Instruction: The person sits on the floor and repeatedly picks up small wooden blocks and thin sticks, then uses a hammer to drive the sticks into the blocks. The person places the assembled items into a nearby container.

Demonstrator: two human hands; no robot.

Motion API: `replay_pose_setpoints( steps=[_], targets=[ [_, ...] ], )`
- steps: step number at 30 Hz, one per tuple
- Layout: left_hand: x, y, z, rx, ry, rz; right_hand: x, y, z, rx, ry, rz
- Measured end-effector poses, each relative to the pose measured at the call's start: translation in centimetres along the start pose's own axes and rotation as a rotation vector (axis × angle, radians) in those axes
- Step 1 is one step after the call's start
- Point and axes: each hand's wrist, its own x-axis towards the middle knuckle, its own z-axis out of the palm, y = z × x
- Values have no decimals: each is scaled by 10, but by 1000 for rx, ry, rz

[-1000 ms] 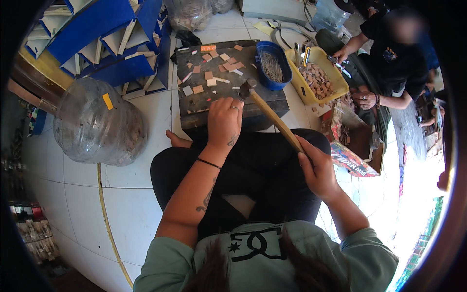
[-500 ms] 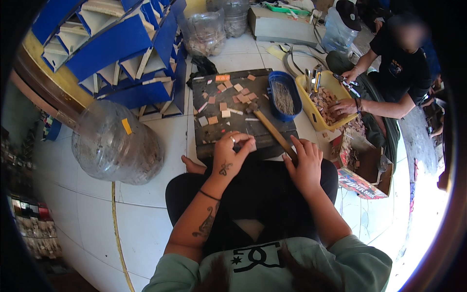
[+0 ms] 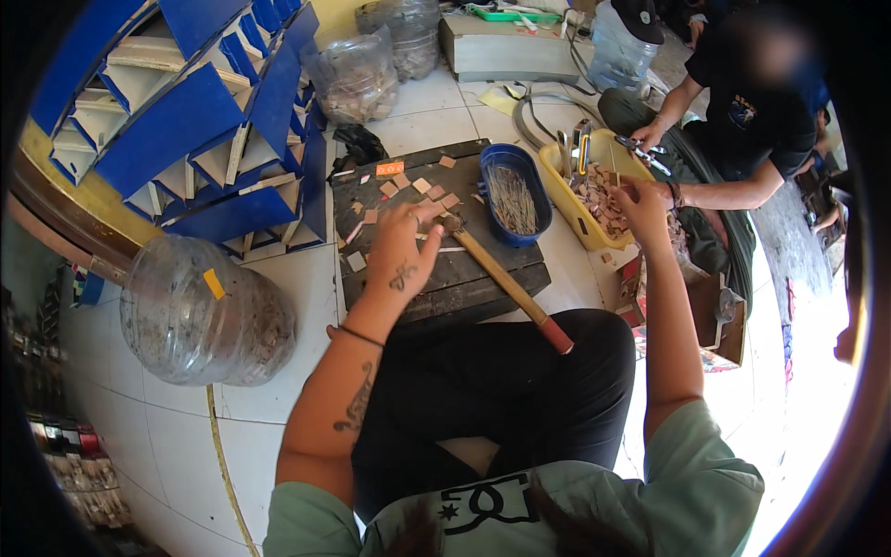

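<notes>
My left hand (image 3: 401,252) is open over the dark work block (image 3: 436,304), thumb apart, close to the small tan square pieces (image 3: 422,186) and the head of a hammer (image 3: 501,278). The hammer's wooden handle slants across the block, its red end over my right knee. My right hand (image 3: 643,215) reaches to the yellow tub (image 3: 557,176) of small brownish pieces (image 3: 599,209). Its fingers are drawn together over the near right part of the tub; whatever they pinch is too small to make out.
A blue oval container (image 3: 515,230) of thin metal pins or nails stands on the block's right. A co-worker sits beyond the tub, holding pliers-like tools (image 3: 650,153). An open cardboard box (image 3: 715,311) lies at right, a large clear plastic jar (image 3: 204,311) at left, blue racks (image 3: 200,130) behind.
My right hand has left the hammer handle and moved up and right to the yellow tub. My left hand has moved forward over the block, its fingers opening. The view has shifted slightly.
</notes>
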Motion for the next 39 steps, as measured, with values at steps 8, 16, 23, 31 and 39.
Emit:
replay_pose_setpoints(
  steps=[8,16,23,31,39],
  targets=[
    [56,-31,15,511,-238,156,14,-76,61,-292,-225,-497],
    [58,-30,25,525,-162,66,34,-130,132,-885,-490,-365],
    [21,-21,3,329,22,-46,59,-117,123,-643,-453,-167],
    [-33,-2,-4,-266,65,-330,67,-94,99,-24,-471,68],
    [-26,2,-7,-243,168,-210,46,-106,91,11,-409,-54]
  ],
)
